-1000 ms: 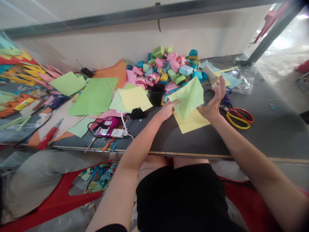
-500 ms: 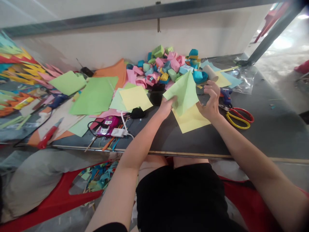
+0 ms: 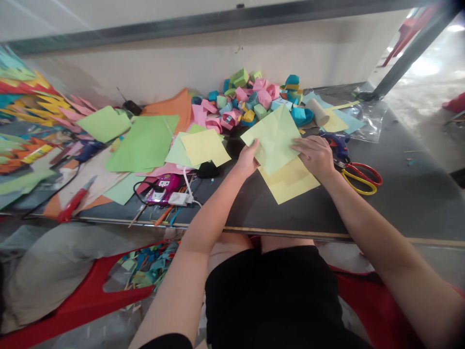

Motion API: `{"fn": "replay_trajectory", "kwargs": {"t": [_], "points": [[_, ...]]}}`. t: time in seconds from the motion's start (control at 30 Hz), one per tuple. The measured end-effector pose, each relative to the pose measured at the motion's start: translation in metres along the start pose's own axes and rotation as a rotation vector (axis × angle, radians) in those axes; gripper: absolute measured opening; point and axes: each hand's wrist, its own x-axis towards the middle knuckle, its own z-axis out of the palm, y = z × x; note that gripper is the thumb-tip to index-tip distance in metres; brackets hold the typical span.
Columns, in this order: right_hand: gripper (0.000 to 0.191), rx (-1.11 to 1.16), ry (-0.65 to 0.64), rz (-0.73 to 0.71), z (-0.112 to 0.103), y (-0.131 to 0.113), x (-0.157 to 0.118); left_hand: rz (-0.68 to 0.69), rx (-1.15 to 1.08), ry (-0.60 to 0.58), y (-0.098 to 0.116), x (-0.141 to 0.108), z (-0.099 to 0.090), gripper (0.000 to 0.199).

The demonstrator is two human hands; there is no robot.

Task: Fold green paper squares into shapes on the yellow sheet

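Observation:
A light green square of paper (image 3: 274,138) is held up between my two hands, opened out with faint creases. My left hand (image 3: 248,157) grips its lower left edge, thumb on top. My right hand (image 3: 314,154) pinches the right corner with fingers together. Beneath it, a yellow sheet (image 3: 288,184) lies on the dark table (image 3: 290,216). Just right of my right hand are scissors with red and yellow handles (image 3: 359,178) and a blue tool (image 3: 336,145), partly hidden.
Folded paper pieces (image 3: 254,99) are heaped at the back beside a cardboard tube (image 3: 317,112). Leftward lie green sheets (image 3: 145,143), a pink power strip (image 3: 165,186) and a red-handled knife (image 3: 75,202). A person in grey trousers (image 3: 54,271) sits at the left.
The green paper has gone from bent to nearly flat. My right hand, whose fingers were spread near its edge, has closed on the right corner.

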Motion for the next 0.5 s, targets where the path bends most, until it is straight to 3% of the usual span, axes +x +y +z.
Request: {"fn": "replay_trajectory", "kwargs": {"t": [0.23,0.43,0.5], "points": [[0.035,-0.020,-0.011,0.021,-0.003,-0.002,0.001,-0.048,-0.003,-0.076,0.005,-0.006,0.003,0.048],[0.056,-0.018,-0.235,-0.096,-0.009,-0.045,0.004,-0.030,-0.056,-0.084,0.006,-0.018,0.016,0.043],[0.060,-0.015,-0.212,-0.057,-0.006,-0.055,0.005,-0.039,-0.058,-0.098,0.006,-0.019,0.018,0.047]]}}
